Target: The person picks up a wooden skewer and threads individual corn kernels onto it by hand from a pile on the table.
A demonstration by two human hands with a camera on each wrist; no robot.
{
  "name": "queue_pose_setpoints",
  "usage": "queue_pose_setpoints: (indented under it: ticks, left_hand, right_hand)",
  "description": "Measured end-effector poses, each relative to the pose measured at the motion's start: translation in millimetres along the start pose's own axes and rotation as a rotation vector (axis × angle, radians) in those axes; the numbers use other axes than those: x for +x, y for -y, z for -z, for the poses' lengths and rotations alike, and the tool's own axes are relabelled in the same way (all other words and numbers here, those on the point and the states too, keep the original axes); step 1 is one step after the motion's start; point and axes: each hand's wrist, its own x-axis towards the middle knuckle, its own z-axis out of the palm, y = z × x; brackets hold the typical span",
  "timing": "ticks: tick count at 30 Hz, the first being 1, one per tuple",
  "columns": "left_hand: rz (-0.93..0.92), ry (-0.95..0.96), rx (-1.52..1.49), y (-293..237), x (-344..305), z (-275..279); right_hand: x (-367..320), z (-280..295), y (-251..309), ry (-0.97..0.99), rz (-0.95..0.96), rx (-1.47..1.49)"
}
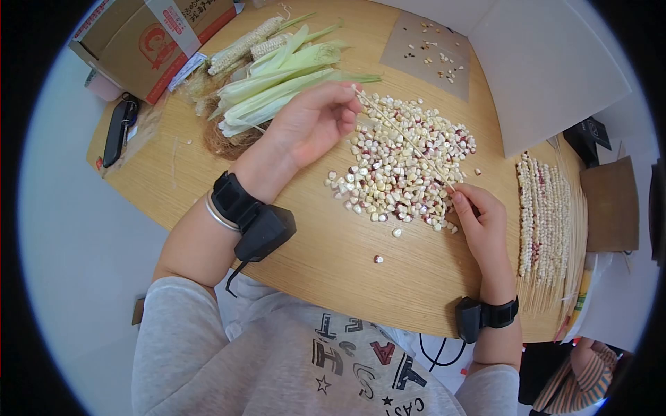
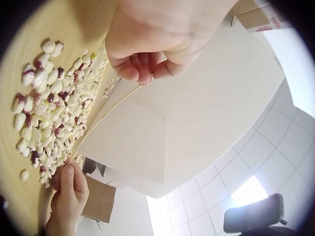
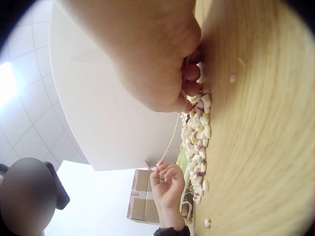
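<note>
A thin straw-coloured stick [image 2: 109, 111] stretches between my hands, slanting over a pile of white and dark-red corn kernels [image 1: 399, 187]. With thumb and fingertips, my left hand [image 1: 316, 125] pinches its far end; the other fingers curl toward the palm. At the opposite end my right hand [image 1: 483, 220] grips the stick between thumb and fingers, low beside the pile's right edge. In the right wrist view, kernels [image 3: 199, 132] lie just past the right fingertips [image 3: 191, 88]. A bow shows in the stick in the left wrist view.
Corn husks [image 1: 277, 87] and bare cobs [image 1: 243, 47] lie at the back left, near a cardboard box [image 1: 156, 45]. Strung rows of kernels [image 1: 544, 215] lie on the right. A grey sheet [image 1: 427, 52] holds scattered kernels. White panels [image 1: 548, 69] stand behind.
</note>
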Motion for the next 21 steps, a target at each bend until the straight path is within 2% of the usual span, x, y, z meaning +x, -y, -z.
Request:
queue_pose_setpoints:
  ticks: [19,21]
  left_hand:
    - [0.002,0.055,-0.004,2,0,2]
    - [0.08,0.102,-0.015,6,1,1]
  right_hand:
    - [0,-1,3,-0.012,0.064,0.004]
    - [0,0,7,-0.006,0.096,0.016]
